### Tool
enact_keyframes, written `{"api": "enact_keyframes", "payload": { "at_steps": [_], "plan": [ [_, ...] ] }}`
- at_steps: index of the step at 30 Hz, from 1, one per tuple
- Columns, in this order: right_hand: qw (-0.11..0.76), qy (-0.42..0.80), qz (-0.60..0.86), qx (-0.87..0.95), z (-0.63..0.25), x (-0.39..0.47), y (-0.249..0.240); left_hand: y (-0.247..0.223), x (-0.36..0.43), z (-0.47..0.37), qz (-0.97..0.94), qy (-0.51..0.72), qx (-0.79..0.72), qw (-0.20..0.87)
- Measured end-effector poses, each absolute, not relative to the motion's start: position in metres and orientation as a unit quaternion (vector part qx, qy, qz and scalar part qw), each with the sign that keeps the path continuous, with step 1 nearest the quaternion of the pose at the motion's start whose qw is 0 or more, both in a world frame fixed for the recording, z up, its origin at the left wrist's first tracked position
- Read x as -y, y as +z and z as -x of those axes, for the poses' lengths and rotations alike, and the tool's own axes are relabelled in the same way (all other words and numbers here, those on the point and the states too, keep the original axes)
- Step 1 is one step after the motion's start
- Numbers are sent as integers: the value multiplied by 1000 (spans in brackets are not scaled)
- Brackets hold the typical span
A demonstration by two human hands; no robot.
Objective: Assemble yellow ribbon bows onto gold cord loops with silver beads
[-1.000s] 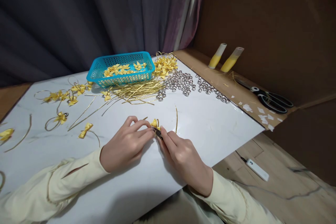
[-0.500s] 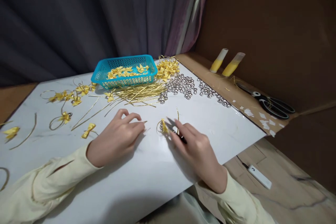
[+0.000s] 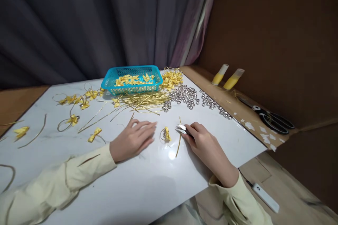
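My right hand grips small thread snips, their pale blades pointing left over a short gold cord. Just left of the blades, a yellow ribbon bow with a cord loop and a small silver bead lies on the white board, apart from both hands. My left hand rests palm down to the left of that bow, fingers stretched out and holding nothing visible. Another yellow bow lies farther left.
A blue basket of yellow bows stands at the back. Before it lie gold cords; right of them, silver beads. Big scissors, paper scraps and two yellow-filled tubes lie or stand beyond the board's right edge.
The snips have moved right, away from the bow, which now lies free on the board. My left hand's curled fingers have straightened and flattened. The camera view has shifted slightly.
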State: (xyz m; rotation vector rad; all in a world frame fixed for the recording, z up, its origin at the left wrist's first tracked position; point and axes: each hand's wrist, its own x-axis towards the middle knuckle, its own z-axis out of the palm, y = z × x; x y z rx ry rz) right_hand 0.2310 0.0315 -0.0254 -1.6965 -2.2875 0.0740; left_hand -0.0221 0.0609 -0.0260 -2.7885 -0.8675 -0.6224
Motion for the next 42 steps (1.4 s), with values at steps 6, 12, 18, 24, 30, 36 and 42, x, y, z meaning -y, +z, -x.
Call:
{"api": "enact_keyframes", "payload": {
  "at_steps": [6,12,18,24,30,36,42],
  "plan": [
    [188,-1,533,825,-234,-40,-31,-34,-69,-5,942,-217,255,-28],
    [278,5,484,830,-225,-35,-28,-37,-72,-8,924,-273,244,-112],
    [325,121,448,824,-192,-24,-23,-36,-63,-7,883,-324,236,-244],
    [320,380,494,713,-187,-26,-18,-34,-63,-10,714,-351,331,-507],
    [388,608,475,504,-194,-28,-18,-31,-74,-9,477,-333,283,-762],
    [415,692,432,402,-198,-29,-15,-27,-74,-7,402,-325,268,-813],
    [410,749,371,366,-199,-34,-18,-31,-70,-11,490,-326,303,-750]
  ]
}}
